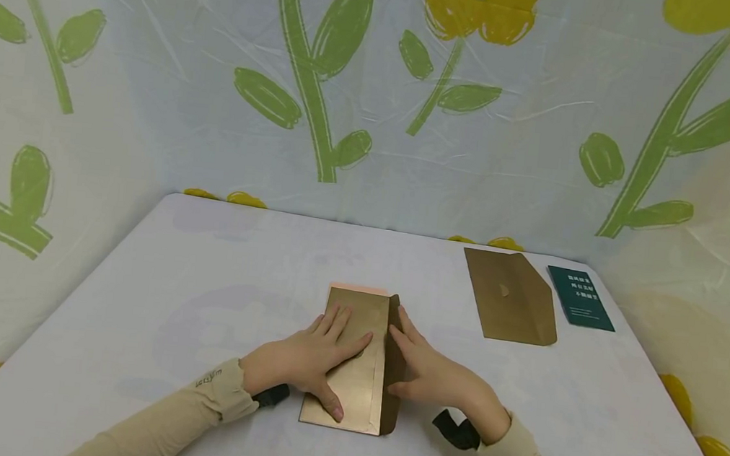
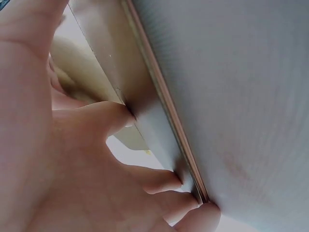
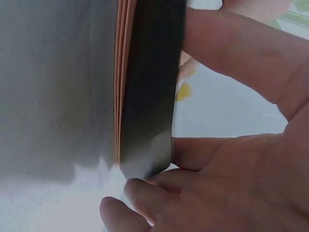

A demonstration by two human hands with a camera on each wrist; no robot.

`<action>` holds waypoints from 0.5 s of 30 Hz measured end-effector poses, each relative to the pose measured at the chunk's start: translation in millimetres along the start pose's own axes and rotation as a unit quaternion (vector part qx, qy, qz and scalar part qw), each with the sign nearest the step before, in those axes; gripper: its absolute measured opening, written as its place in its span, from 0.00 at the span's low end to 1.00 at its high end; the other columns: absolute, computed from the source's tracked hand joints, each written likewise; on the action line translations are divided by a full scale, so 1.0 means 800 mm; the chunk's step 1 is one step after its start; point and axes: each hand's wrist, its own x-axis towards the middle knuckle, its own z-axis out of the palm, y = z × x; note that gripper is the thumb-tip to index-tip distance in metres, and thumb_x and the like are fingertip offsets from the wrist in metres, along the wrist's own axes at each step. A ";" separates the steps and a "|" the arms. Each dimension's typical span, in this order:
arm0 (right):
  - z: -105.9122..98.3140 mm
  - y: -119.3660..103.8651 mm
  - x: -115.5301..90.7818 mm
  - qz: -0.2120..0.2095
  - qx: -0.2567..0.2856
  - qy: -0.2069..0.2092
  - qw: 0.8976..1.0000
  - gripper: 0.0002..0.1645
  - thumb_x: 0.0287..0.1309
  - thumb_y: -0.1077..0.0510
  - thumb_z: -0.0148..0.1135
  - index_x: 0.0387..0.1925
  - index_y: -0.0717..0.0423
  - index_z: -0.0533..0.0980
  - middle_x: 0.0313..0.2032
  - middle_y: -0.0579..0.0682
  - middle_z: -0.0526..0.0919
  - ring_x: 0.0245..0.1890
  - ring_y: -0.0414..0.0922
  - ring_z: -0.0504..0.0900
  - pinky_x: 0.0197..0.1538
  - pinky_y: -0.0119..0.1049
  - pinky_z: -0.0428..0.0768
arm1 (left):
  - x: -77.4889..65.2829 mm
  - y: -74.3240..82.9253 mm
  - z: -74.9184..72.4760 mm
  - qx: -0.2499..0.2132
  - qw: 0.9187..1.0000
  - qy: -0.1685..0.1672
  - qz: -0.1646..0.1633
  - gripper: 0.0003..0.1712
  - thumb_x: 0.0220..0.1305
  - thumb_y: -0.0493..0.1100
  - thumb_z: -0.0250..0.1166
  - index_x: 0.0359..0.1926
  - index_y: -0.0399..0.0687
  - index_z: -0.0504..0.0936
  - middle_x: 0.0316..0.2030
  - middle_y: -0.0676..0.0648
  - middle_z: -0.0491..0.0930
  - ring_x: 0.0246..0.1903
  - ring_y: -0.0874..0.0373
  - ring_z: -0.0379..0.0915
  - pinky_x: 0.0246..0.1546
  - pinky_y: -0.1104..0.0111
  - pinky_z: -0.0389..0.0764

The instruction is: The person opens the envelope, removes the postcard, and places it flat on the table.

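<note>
A gold envelope [image 1: 360,394] lies on the table in front of me, its long flap [image 1: 395,365] along the right side. My left hand [image 1: 308,357] rests on the envelope with its fingers spread; in the left wrist view its fingertips reach the long left edge. On the other side, the fairly straight fingers of my right hand [image 1: 436,379] touch the flap from outside. The right wrist view shows the flap standing up, with layers of pink paper [image 3: 120,77] inside the envelope's opening. A strip of pink also peeks out past the far end in the head view.
At the back right of the white table [image 1: 218,266] lies a second brown-gold envelope [image 1: 514,310]. A dark green card [image 1: 580,297] with white print is right of it, near the table's right edge. Flower-patterned cloth [image 1: 204,134] surrounds the table.
</note>
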 end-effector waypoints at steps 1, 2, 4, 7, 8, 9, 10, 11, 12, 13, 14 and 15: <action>0.000 0.000 0.000 0.000 -0.001 -0.001 1.000 0.53 0.58 0.62 0.68 0.74 0.74 0.47 0.77 0.63 0.29 0.76 0.61 0.35 0.71 0.59 0.52 | 0.000 0.000 0.001 0.000 1.000 0.000 0.000 0.73 0.39 0.76 0.71 0.80 0.56 0.45 0.76 0.31 0.28 0.74 0.34 0.19 0.72 0.45 0.41; 0.000 0.001 0.000 0.002 0.000 -0.001 1.000 0.53 0.57 0.63 0.69 0.73 0.74 0.48 0.77 0.64 0.30 0.76 0.61 0.34 0.71 0.60 0.50 | 0.001 -0.001 0.001 0.002 1.000 0.000 0.000 0.73 0.39 0.76 0.71 0.80 0.57 0.45 0.76 0.31 0.28 0.74 0.34 0.19 0.72 0.45 0.41; 0.000 0.001 0.000 0.006 -0.007 -0.002 1.000 0.54 0.55 0.61 0.71 0.73 0.74 0.50 0.76 0.65 0.32 0.76 0.62 0.31 0.72 0.61 0.46 | 0.001 -0.001 0.002 0.004 1.000 0.000 -0.001 0.73 0.39 0.77 0.70 0.80 0.57 0.44 0.76 0.31 0.28 0.74 0.34 0.19 0.72 0.46 0.42; 0.003 0.004 0.003 0.014 -0.024 -0.004 1.000 0.57 0.52 0.57 0.74 0.73 0.73 0.50 0.76 0.66 0.34 0.76 0.62 0.30 0.72 0.62 0.42 | 0.002 -0.001 0.003 0.008 1.000 -0.001 -0.002 0.73 0.39 0.77 0.70 0.80 0.57 0.44 0.76 0.31 0.28 0.74 0.35 0.19 0.72 0.46 0.42; 0.003 0.005 0.004 0.019 -0.028 -0.005 0.999 0.58 0.52 0.56 0.75 0.73 0.73 0.50 0.76 0.66 0.34 0.76 0.62 0.30 0.72 0.62 0.41 | 0.002 -0.001 0.003 0.009 1.000 -0.001 -0.003 0.73 0.39 0.77 0.70 0.80 0.57 0.45 0.76 0.32 0.28 0.74 0.35 0.19 0.72 0.46 0.42; 0.004 0.006 0.004 0.022 -0.034 -0.007 0.999 0.59 0.51 0.54 0.75 0.74 0.73 0.50 0.76 0.66 0.35 0.76 0.61 0.31 0.72 0.61 0.41 | 0.002 -0.001 0.002 0.010 1.000 -0.001 -0.004 0.73 0.39 0.77 0.70 0.80 0.57 0.45 0.76 0.32 0.29 0.74 0.35 0.19 0.72 0.46 0.42; 0.005 0.006 0.005 0.026 -0.038 -0.008 0.999 0.60 0.51 0.53 0.76 0.74 0.72 0.51 0.76 0.66 0.36 0.76 0.61 0.31 0.72 0.61 0.40 | 0.002 0.000 0.002 0.011 1.000 -0.001 -0.004 0.73 0.39 0.77 0.70 0.80 0.57 0.45 0.76 0.32 0.29 0.74 0.35 0.19 0.72 0.46 0.41; 0.005 0.007 0.006 0.029 -0.042 -0.010 0.999 0.60 0.51 0.52 0.76 0.74 0.72 0.51 0.76 0.67 0.37 0.76 0.61 0.32 0.72 0.61 0.40 | 0.002 0.000 0.002 0.011 1.000 -0.001 -0.004 0.73 0.39 0.77 0.70 0.80 0.57 0.45 0.76 0.32 0.29 0.74 0.35 0.19 0.72 0.46 0.41; 0.006 0.008 0.006 0.033 -0.043 -0.011 0.998 0.61 0.50 0.52 0.77 0.74 0.72 0.51 0.76 0.67 0.37 0.76 0.61 0.33 0.73 0.61 0.40 | 0.002 0.000 0.002 0.010 1.000 -0.001 -0.005 0.73 0.39 0.77 0.70 0.80 0.57 0.45 0.76 0.32 0.28 0.74 0.35 0.19 0.72 0.46 0.41; 0.006 0.009 0.007 0.035 -0.041 -0.013 0.998 0.62 0.50 0.51 0.77 0.74 0.72 0.50 0.76 0.67 0.38 0.76 0.61 0.35 0.73 0.61 0.40 | 0.002 0.000 0.002 0.009 1.000 -0.002 -0.005 0.72 0.39 0.77 0.70 0.80 0.57 0.45 0.76 0.32 0.28 0.74 0.35 0.19 0.72 0.46 0.41; 0.007 0.009 0.007 0.037 -0.039 -0.015 0.998 0.63 0.49 0.51 0.77 0.74 0.72 0.50 0.76 0.68 0.38 0.76 0.61 0.36 0.73 0.61 0.40 | 0.002 0.000 0.002 0.008 1.000 -0.001 -0.005 0.72 0.39 0.77 0.70 0.80 0.57 0.45 0.76 0.32 0.28 0.74 0.35 0.19 0.72 0.46 0.41; 0.007 0.010 0.008 0.038 -0.037 -0.016 0.998 0.63 0.49 0.51 0.78 0.74 0.72 0.49 0.76 0.68 0.38 0.76 0.61 0.38 0.73 0.61 0.40 | 0.002 0.000 0.002 0.007 1.000 -0.002 -0.005 0.72 0.39 0.77 0.70 0.80 0.57 0.45 0.76 0.32 0.28 0.74 0.35 0.19 0.72 0.46 0.41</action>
